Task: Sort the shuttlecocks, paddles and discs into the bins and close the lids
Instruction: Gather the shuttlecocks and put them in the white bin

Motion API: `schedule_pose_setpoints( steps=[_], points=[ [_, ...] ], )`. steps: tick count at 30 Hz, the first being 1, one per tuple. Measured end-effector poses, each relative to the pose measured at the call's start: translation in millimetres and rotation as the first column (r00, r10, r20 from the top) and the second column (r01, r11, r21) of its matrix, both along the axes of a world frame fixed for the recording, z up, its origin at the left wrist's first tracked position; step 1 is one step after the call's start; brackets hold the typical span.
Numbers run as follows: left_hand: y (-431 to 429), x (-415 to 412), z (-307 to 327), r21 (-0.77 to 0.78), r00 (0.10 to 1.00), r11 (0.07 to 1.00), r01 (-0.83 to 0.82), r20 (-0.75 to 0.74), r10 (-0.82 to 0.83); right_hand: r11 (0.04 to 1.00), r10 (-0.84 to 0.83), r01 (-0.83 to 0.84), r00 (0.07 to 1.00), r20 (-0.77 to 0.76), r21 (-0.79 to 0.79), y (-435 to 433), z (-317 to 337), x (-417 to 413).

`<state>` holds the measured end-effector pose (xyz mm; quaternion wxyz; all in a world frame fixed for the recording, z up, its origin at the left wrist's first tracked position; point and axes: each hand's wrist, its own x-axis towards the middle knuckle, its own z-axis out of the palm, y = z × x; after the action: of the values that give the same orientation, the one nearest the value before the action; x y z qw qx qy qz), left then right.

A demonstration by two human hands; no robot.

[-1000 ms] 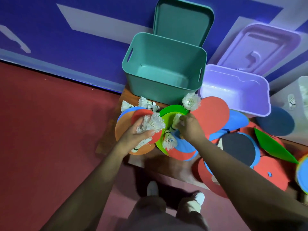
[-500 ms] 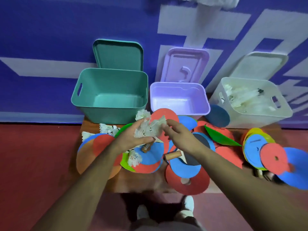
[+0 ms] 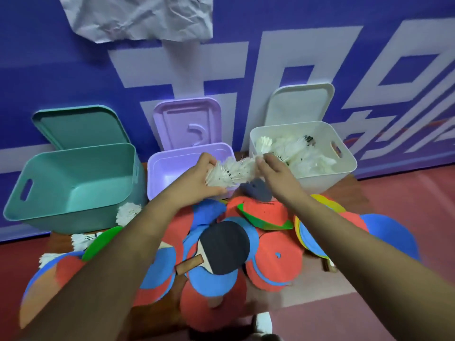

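Left hand (image 3: 199, 179) is curled round a bunch of shuttlecocks (image 3: 229, 172), the far end of which is pinched by the right hand (image 3: 273, 168), at the rim of the white bin (image 3: 344, 156) beside the purple bin (image 3: 160, 175). Discs (image 3: 273, 262) and a paddle (image 3: 222, 249) are spread over the counter (image 3: 57, 243) below.

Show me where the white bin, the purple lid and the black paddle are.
white bin (image 3: 327, 183), head view, front wall below the rim.
purple lid (image 3: 172, 124), head view, flat panel left of handle.
black paddle (image 3: 224, 247), head view, middle of its black face.
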<state>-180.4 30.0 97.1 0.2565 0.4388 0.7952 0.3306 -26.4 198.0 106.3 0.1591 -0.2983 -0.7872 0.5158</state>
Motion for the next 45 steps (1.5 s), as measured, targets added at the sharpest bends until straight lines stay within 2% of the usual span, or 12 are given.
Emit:
schedule_pose_setpoints(
  steps=[5,9,13,19,23,25,29,31,34,36,40,45],
  points=[
    [108,15,7,0.066,0.998,0.997,0.047,-0.041,-0.044,0.986,-0.131,0.130,0.991,-0.001,0.105,106,6,21],
    [178,28,-10,-0.011,0.985,0.995,0.096,-0.141,-0.096,0.965,-0.185,0.164,0.979,0.090,0.206,164,-2,39],
    [221,45,-35,-0.071,0.978,0.988,0.136,-0.151,-0.146,0.947,-0.238,0.203,0.964,0.119,0.248,197,-32,56],
    [248,53,-84,-0.281,0.964,0.938,0.201,-0.113,-0.240,0.936,-0.056,-0.052,0.954,0.295,0.349,222,-71,66],
    [251,46,-103,-0.223,0.960,0.973,0.054,-0.256,-0.112,0.908,0.039,-0.224,0.887,0.461,0.354,228,-85,63],
    [249,41,-111,-0.277,0.959,0.960,0.038,-0.258,-0.113,0.894,0.071,-0.284,0.853,0.516,0.346,228,-95,60],
    [251,43,-118,-0.241,0.942,0.970,-0.009,-0.327,-0.072,0.897,0.040,-0.276,0.827,0.560,0.344,227,-107,47],
    [255,47,-115,-0.250,0.935,0.968,-0.006,-0.346,-0.083,0.908,-0.012,-0.218,0.841,0.541,0.358,227,-107,40],
    [249,46,-104,-0.243,0.963,0.970,0.026,-0.256,-0.090,0.922,-0.096,-0.091,0.888,0.449,0.377,221,-98,36],
    [229,43,-90,-0.176,0.977,0.984,0.023,-0.204,-0.060,0.919,-0.118,-0.046,0.916,0.383,0.391,213,-86,39],
    [167,35,-60,0.011,0.980,0.991,-0.137,-0.146,0.137,0.911,-0.082,-0.020,0.970,0.230,0.411,187,-56,47],
    [56,39,-46,0.065,0.929,0.931,-0.359,-0.069,0.363,0.915,0.068,-0.087,0.996,0.063,0.394,112,-34,43]
  ],
)
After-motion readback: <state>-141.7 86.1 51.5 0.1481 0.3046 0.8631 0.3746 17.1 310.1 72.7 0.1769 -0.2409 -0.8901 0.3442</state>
